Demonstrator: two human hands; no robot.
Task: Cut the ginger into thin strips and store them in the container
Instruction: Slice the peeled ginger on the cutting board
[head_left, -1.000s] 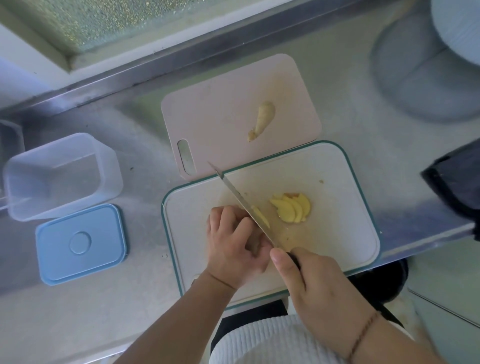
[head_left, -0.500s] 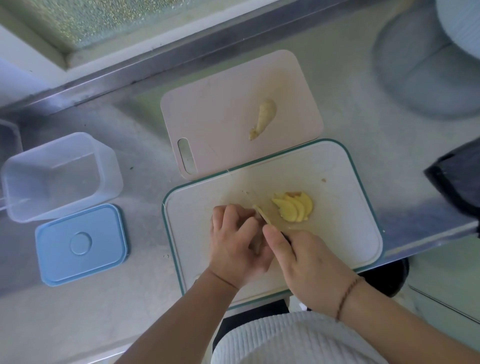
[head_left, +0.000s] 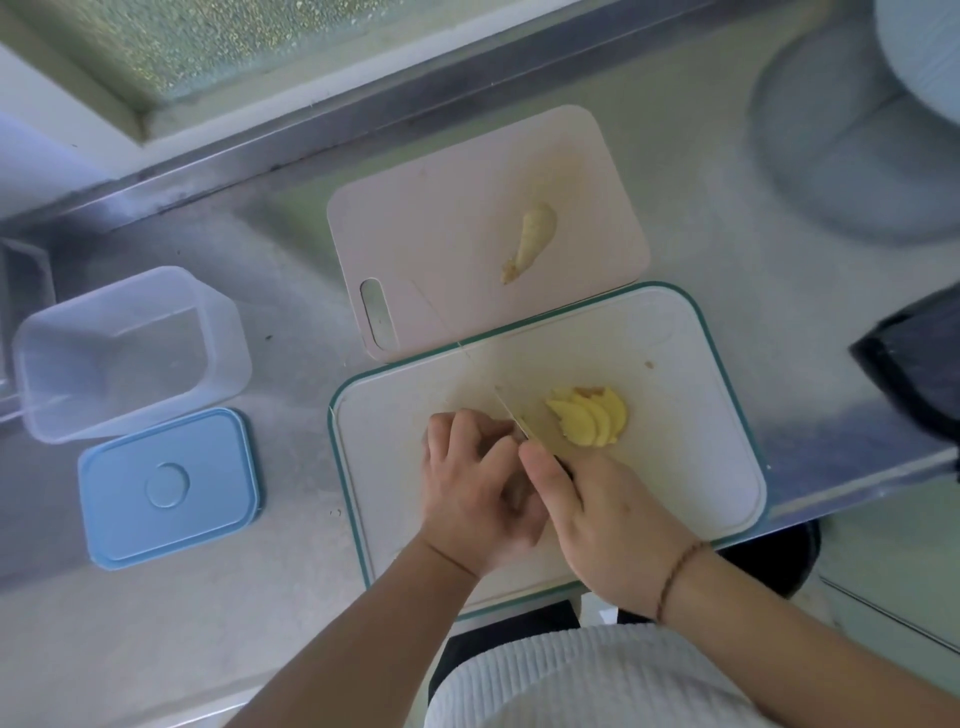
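I am looking down at a steel desk (head_left: 291, 322) with two cutting boards. The white board with the green rim (head_left: 691, 467) is lying in the lower middle of the frame, and both hands are working over it. My left hand (head_left: 475, 493) is curling its fingers down over a piece of ginger that I cannot see beneath them. My right hand (head_left: 608, 525) is gripping the dark handle of a knife (head_left: 511, 415), forefinger stretched along the top, with the thin blade running up and to the left, just beside the left fingertips. To the right of the blade, a fanned pile of ginger slices (head_left: 589, 423) is resting on the same board. A whole piece of ginger (head_left: 532, 239) is lying on the pink board (head_left: 441, 234) in the upper middle of the frame, which is touching the white board's far edge. At the left of the frame the clear container (head_left: 124, 353) is standing open on the desk, and its blue lid (head_left: 169, 486) is lying flat just below it.
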